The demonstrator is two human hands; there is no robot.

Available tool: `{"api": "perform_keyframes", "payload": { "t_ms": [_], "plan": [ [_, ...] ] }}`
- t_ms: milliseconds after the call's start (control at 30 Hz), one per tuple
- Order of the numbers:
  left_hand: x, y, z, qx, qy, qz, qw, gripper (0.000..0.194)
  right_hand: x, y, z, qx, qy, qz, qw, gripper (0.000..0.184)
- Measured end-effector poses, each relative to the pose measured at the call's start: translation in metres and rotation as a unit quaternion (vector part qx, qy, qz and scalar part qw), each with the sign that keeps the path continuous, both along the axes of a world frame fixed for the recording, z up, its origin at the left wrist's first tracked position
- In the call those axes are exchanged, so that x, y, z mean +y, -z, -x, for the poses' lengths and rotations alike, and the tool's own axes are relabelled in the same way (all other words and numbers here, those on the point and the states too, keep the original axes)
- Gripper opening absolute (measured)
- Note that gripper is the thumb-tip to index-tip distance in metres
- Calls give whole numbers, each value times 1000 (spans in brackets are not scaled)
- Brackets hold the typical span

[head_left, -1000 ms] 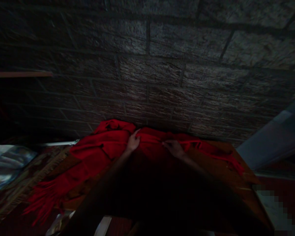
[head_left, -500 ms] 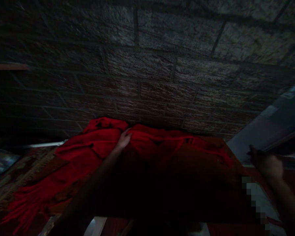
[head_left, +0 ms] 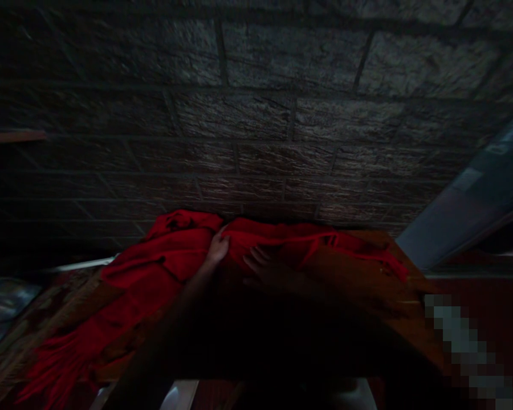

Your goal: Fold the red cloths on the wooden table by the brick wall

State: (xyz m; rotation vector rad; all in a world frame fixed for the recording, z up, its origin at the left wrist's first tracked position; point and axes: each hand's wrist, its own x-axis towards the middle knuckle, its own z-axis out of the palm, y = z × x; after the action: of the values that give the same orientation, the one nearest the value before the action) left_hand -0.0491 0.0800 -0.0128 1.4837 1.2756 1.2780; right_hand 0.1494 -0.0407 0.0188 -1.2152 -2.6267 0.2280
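A long red fringed scarf (head_left: 141, 290) lies across a brown wooden table (head_left: 393, 319) in dim light, bunched along the wall side. Near its middle, my left hand (head_left: 219, 248) is closed on a fold, the thumb on the near side. To the right of it, my right hand (head_left: 267, 269) has its fingers stretched out and spread over the scarf's near side, in deep shadow. Whether its fingertips press on the cloth is too dark to tell. The tasselled end hangs over the table's front left edge, and a thin end trails to the right.
A rough brick wall (head_left: 260, 114) rises directly behind the table. At the right stands a grey-blue panel (head_left: 457, 193). A patterned fringed rug (head_left: 38, 336) and a shiny plastic-like bundle (head_left: 6, 304) lie at the left.
My right hand has come from beyond the table's right side to the scarf beside my left hand. My left hand has kept its hold. The view has shifted slightly.
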Motion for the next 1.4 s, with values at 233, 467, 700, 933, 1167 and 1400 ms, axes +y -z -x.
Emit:
{"api": "perform_keyframes", "payload": {
  "t_ms": [233,467,700,933,1167,1400],
  "plan": [
    [4,3,0,-17,-3,15,1000,50,-9,-40,-148,75,119,-41,989,52],
    [-10,-39,29,44,91,113,989,65,18,16,-258,53,316,-47,946,90],
    [-11,-80,-58,353,181,-201,895,55,19,39,-239,13,361,-80,929,61],
    [3,-34,-94,452,214,-146,854,54,9,29,-260,-106,300,-41,947,70],
    [9,-32,-91,436,207,-106,870,58,-10,19,-295,-134,283,-16,949,72],
    [24,-58,-161,367,283,-97,881,61,19,-2,-232,-59,190,-1,980,94]
  ]
}}
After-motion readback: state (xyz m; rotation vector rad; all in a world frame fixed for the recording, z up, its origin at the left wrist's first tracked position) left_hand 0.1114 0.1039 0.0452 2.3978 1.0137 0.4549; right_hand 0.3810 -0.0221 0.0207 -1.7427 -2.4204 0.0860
